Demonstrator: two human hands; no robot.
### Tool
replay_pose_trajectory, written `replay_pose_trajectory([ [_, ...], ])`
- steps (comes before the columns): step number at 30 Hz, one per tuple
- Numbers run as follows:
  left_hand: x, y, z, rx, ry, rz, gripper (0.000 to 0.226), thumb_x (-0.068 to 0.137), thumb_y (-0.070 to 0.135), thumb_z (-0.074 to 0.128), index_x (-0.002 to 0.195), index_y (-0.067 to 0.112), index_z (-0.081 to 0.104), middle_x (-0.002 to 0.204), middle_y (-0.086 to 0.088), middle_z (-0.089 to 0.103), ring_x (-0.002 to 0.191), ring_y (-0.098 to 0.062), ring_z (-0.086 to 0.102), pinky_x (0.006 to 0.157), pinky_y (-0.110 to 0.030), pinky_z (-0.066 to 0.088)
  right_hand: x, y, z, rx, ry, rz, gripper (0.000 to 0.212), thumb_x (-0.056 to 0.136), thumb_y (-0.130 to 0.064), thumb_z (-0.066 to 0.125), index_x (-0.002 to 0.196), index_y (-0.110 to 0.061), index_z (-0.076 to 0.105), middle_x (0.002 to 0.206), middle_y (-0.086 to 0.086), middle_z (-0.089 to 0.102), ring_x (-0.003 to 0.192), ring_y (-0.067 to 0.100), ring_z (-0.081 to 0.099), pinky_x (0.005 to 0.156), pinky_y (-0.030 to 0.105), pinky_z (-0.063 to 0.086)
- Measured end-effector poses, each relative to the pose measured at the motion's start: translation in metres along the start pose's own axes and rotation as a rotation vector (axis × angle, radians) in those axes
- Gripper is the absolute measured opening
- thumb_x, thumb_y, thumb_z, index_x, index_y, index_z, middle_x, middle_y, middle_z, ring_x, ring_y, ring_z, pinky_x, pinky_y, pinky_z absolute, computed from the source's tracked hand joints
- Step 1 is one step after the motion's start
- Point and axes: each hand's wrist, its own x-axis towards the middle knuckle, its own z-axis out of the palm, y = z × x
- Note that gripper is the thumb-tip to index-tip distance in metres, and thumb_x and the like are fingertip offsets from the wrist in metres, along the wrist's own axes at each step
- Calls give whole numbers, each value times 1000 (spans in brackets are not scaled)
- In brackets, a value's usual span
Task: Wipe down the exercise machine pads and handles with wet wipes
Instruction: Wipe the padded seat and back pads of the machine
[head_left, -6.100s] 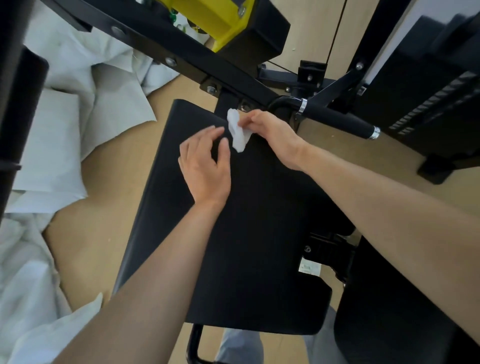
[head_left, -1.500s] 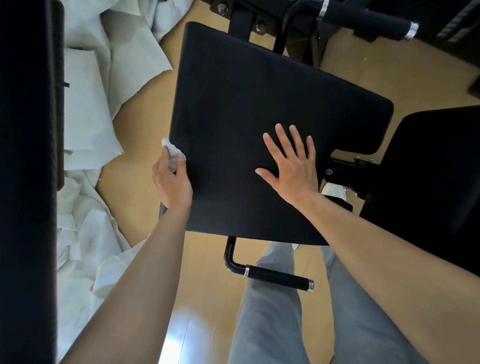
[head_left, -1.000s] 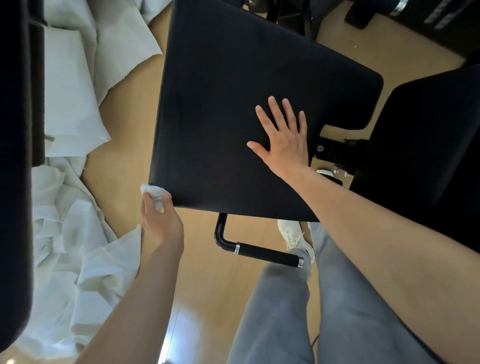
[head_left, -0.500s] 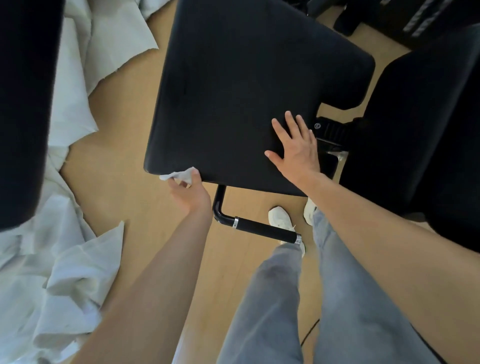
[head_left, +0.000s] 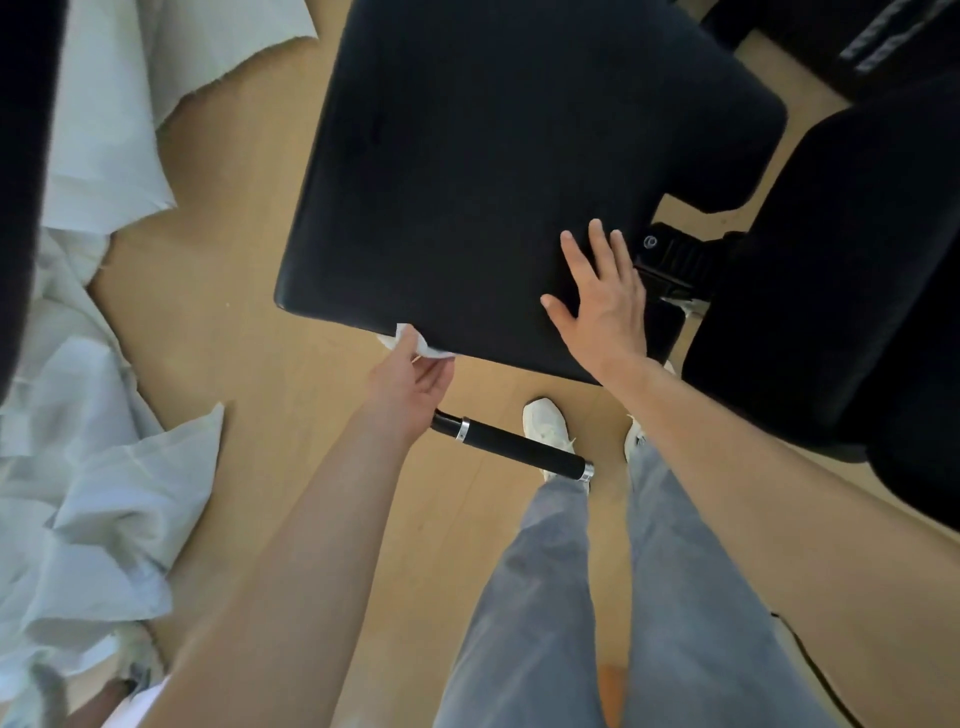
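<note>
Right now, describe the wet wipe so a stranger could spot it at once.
Find the big black pad in the upper middle, then follow its near edge leftward. The wet wipe is the small crumpled white scrap the left hand pinches there, above the black handle. Unlike the large white sheets on the floor at left, it is tiny and touches the pad.

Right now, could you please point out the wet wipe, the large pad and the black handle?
wet wipe (head_left: 434, 352): head view, white edge at the pad's rim.
large pad (head_left: 493, 182): head view, middle of its top.
black handle (head_left: 524, 451): head view, its grip.
</note>
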Motion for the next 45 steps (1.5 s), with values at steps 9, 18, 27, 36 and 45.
replay_pose_trajectory([
  [9, 7, 17, -25, -138, -196, -106, 40, 100, 22, 67, 131, 0, 55, 124, -26, 66, 114, -40, 68, 98, -48, 57, 1, -1, 0, -14, -28, 10, 75, 100, -42, 57, 162, -29, 16, 171, 7, 5, 157, 30, 0, 122, 58, 21],
  [18, 9, -4, -16, -36, -383, -201, 57, 107, 39, 49, 140, -8, 46, 131, -35, 62, 125, -46, 61, 109, -51, 49, -4, -10, 1, 34, -38, 62, 74, 101, -36, 58, 162, -29, 17, 171, 6, 5, 157, 29, -1, 123, 58, 18],
  [27, 13, -40, 5, 20, -460, -316, 66, 104, 48, 52, 141, -6, 48, 133, -32, 62, 124, -44, 62, 107, -53, 50, -37, 6, -2, 335, -36, 104, 53, 97, -29, 66, 148, -24, 51, 164, 0, 30, 154, 20, 20, 120, 52, 25],
  [36, 8, -65, 28, 96, -438, -345, 64, 100, 51, 58, 136, -2, 53, 136, -27, 61, 125, -42, 60, 106, -51, 51, -121, 5, 4, 986, -17, 712, 12, 96, -12, 64, 103, -16, 73, 95, 0, 73, 86, 15, 68, 81, 33, 57],
  [45, 8, -49, 23, 213, -359, -386, 66, 95, 51, 65, 135, 0, 56, 138, -21, 58, 122, -38, 63, 108, -48, 49, -99, -38, 7, 1907, -359, 1250, 33, 97, -15, 67, 122, 7, 62, 116, 25, 71, 104, 33, 73, 83, 36, 63],
])
